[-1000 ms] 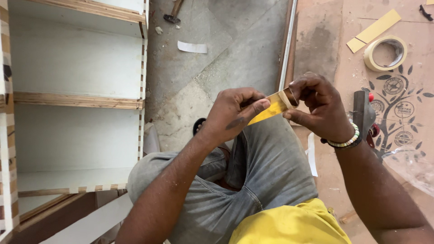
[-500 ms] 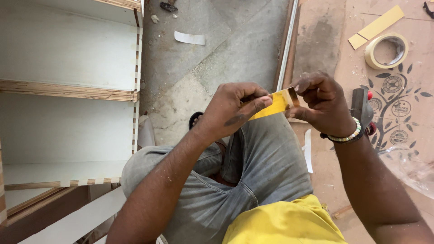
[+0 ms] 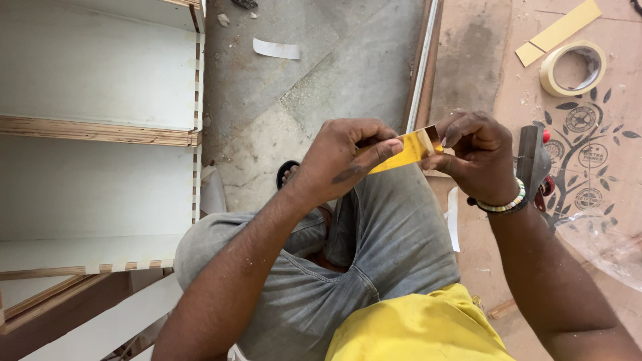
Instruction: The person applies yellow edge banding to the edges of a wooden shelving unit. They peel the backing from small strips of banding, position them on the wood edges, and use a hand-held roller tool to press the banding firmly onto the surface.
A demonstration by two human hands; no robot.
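A short shiny yellow strip is held level above my raised knee in grey jeans. My left hand pinches its left part, thumb on top and fingers below. At the strip's right end my right hand grips it with the fingertips, beside a small brown patch. A beaded bracelet circles my right wrist. How the strip's underside looks is hidden by my fingers.
A white shelved cabinet with plywood edges lies on the left. A roll of masking tape and a tan strip rest on the brown board at top right. A dark hand tool lies behind my right hand. A long metal rail crosses the concrete floor.
The view has shifted slightly. My hands stay on the yellow strip at almost the same place; my right fingers have reworked their hold at its right end.
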